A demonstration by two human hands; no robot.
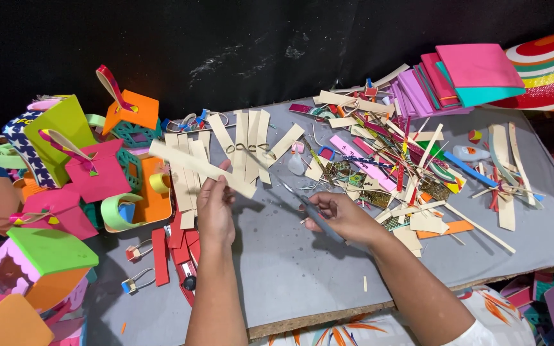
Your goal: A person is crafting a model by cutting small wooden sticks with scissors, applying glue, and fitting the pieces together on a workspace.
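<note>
My left hand [215, 206] pinches a long cream foam strip [190, 164] that runs up and to the left above the grey board [290, 269]. My right hand [346, 216] grips a pair of scissors [302, 202], whose blades point up-left toward the strip's lower end. Several cut cream strips [245, 144] lie fanned out on the board just beyond both hands.
Colourful foam houses and boxes [65, 192] crowd the left side. A heap of strips and scraps [392, 160] lies at right, with a glue bottle [471, 153] in it. Stacked pink, purple and teal foam sheets [463, 77] sit far right. Red pieces and binder clips [161, 253] lie near left.
</note>
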